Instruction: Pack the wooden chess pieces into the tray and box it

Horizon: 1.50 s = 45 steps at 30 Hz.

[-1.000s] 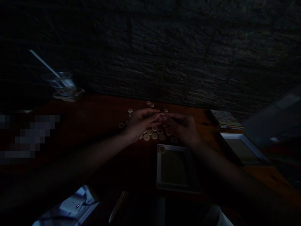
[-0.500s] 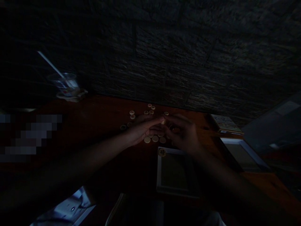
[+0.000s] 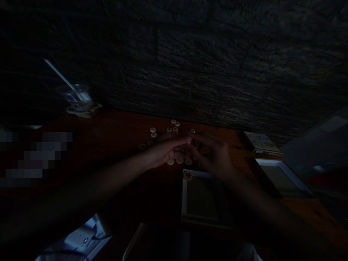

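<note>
My left hand [image 3: 165, 150] reaches in from the left, thumb stretched along the top and fingers curled beneath. Its tip meets my right hand [image 3: 212, 154], whose thumb and fingers are bent in a closed pinch. Whatever lies between them is hidden by fingers and darkness. Around and under both hands lie round wooden Chinese chess pieces. Blank-looking pieces [image 3: 179, 160] sit just below the fingers, and a piece with red marking [image 3: 153, 135] lies to the left. One larger-looking piece with a dark character [image 3: 187, 175] rests at the top left corner of an open shallow box [image 3: 184, 199].
A second shallow tray [image 3: 293, 175] and a patterned box [image 3: 262, 142] stand on the right of the wooden table [image 3: 122, 125]. At the back left is a clear cup [image 3: 78, 96] with a straw. A stone wall [image 3: 174, 72] borders the table's far edge.
The pale piece that showed between my fingertips is now covered, as my left thumb and right fingers have drawn together. Pieces on the table have kept their places.
</note>
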{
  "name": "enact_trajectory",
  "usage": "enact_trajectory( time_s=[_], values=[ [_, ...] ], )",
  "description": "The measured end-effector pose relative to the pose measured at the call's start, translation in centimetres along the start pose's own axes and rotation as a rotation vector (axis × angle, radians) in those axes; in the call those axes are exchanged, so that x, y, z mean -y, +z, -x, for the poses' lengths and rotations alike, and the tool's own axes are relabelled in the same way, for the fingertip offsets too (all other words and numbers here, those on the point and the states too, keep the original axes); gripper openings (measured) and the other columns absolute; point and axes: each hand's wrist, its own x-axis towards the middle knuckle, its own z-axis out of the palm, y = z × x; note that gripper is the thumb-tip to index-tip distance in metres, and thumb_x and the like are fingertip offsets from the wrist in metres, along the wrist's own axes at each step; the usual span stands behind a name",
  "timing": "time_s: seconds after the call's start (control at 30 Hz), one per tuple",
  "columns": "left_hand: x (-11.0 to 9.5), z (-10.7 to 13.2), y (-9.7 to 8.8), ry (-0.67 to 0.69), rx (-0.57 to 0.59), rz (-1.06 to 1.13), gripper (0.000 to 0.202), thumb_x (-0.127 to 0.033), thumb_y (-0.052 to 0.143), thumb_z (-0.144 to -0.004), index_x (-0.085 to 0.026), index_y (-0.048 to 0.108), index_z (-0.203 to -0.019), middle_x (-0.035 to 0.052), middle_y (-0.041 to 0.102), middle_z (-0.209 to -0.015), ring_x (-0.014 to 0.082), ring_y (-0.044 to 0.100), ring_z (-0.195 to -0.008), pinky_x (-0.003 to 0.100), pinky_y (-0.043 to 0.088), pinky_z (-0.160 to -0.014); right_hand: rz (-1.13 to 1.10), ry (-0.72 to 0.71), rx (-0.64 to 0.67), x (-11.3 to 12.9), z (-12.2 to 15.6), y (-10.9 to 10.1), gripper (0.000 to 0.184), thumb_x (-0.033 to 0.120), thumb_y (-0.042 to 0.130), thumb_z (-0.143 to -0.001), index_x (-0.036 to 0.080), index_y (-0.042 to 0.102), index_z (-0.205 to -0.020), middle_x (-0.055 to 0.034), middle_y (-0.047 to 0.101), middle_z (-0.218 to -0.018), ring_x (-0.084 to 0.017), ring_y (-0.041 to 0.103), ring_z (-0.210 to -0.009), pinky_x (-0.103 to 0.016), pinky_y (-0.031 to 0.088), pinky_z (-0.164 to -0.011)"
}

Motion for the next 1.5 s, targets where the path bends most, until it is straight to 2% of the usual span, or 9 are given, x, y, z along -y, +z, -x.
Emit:
enact_trajectory(
  time_s=[0.1,0.2,0.37,0.53,0.67,0.9,1.07,1.3,1.5],
  values=[
    [-0.14,0.18,0.10,0.018,0.010,-0.019,0.030,-0.036,0.089,-0.082,-0.010,0.079,-0.093,0.0104,0.081,-0.087,0.0172,0.077,-0.078,0.028,0.060,-0.077,-0.038,0.064,-0.003,-0.11,0.13,0.11,0.036,0.024,0.075,-0.095,0.019,0.074,-0.130,-0.0047,0.079,-0.093,-0.017,0.072,-0.077,-0.029,0.058,-0.071],
    [-0.16,0.25,0.14,0.008,0.004,-0.015,0.029,-0.034,0.087,-0.083,-0.009,0.079,-0.095,0.0111,0.082,-0.090,0.0168,0.076,-0.079,0.030,0.060,-0.080,-0.033,0.079,-0.017,-0.24,0.21,0.16,0.031,0.026,0.077,-0.094,0.019,0.076,-0.124,-0.0058,0.081,-0.096,-0.017,0.073,-0.078,-0.030,0.059,-0.073],
    [-0.18,0.13,-0.12,-0.026,-0.004,-0.010,0.028,-0.036,0.086,-0.084,-0.010,0.079,-0.093,0.0108,0.081,-0.085,0.0181,0.077,-0.074,0.029,0.060,-0.072,-0.039,0.073,-0.003,-0.02,0.13,0.12,0.027,0.025,0.078,-0.093,0.022,0.078,-0.119,-0.0050,0.082,-0.099,-0.018,0.075,-0.081,-0.031,0.060,-0.076],
    [-0.36,0.26,0.02,-0.021,-0.018,-0.037,0.028,-0.035,0.088,-0.081,-0.010,0.079,-0.090,0.0104,0.081,-0.083,0.0176,0.076,-0.073,0.028,0.059,-0.071,-0.075,0.159,0.019,0.09,0.22,0.20,0.033,0.030,0.077,-0.093,0.024,0.077,-0.125,-0.0042,0.083,-0.096,-0.017,0.075,-0.076,-0.029,0.061,-0.069],
    [-0.20,0.30,0.13,0.013,-0.017,-0.032,0.026,-0.033,0.086,-0.082,-0.010,0.080,-0.093,0.0102,0.081,-0.085,0.0181,0.076,-0.076,0.030,0.060,-0.075,-0.064,0.185,0.006,-0.07,0.37,0.22,0.032,0.033,0.077,-0.093,0.023,0.077,-0.124,-0.0055,0.083,-0.099,-0.018,0.076,-0.078,-0.030,0.062,-0.072],
    [0.08,0.12,-0.22,-0.029,-0.003,-0.083,0.038,-0.047,0.084,-0.084,-0.010,0.080,-0.092,0.0128,0.081,-0.084,0.0195,0.076,-0.072,0.030,0.058,-0.069,-0.088,0.147,0.029,-0.07,0.35,0.04,0.031,0.028,0.076,-0.094,0.020,0.077,-0.124,-0.0059,0.083,-0.101,-0.017,0.076,-0.079,-0.028,0.061,-0.071],
    [-0.08,0.28,-0.05,0.017,0.001,-0.076,0.027,-0.037,0.085,-0.085,-0.012,0.080,-0.093,0.0108,0.081,-0.088,0.0168,0.076,-0.076,0.028,0.059,-0.075,-0.132,0.237,0.034,0.05,0.32,0.10,0.037,0.031,0.076,-0.093,0.019,0.076,-0.129,-0.0048,0.083,-0.089,-0.016,0.075,-0.070,-0.027,0.059,-0.062],
    [0.00,0.19,0.01,0.009,-0.021,-0.042,0.028,-0.038,0.083,-0.086,-0.011,0.079,-0.093,0.0113,0.081,-0.086,0.0186,0.077,-0.076,0.030,0.061,-0.075,-0.106,0.208,0.019,-0.03,0.22,0.06,0.030,0.030,0.078,-0.092,0.023,0.079,-0.121,-0.0058,0.084,-0.100,-0.017,0.076,-0.070,-0.029,0.060,-0.063],
    [-0.17,0.29,0.18,0.020,-0.056,-0.068,0.025,-0.033,0.086,-0.083,-0.010,0.079,-0.092,0.0114,0.081,-0.087,0.0168,0.076,-0.075,0.030,0.060,-0.076,-0.121,0.272,0.042,-0.07,0.24,0.04,0.037,0.035,0.077,-0.092,0.023,0.078,-0.126,-0.0047,0.084,-0.091,-0.019,0.077,-0.071,-0.029,0.060,-0.061]
  ],
)
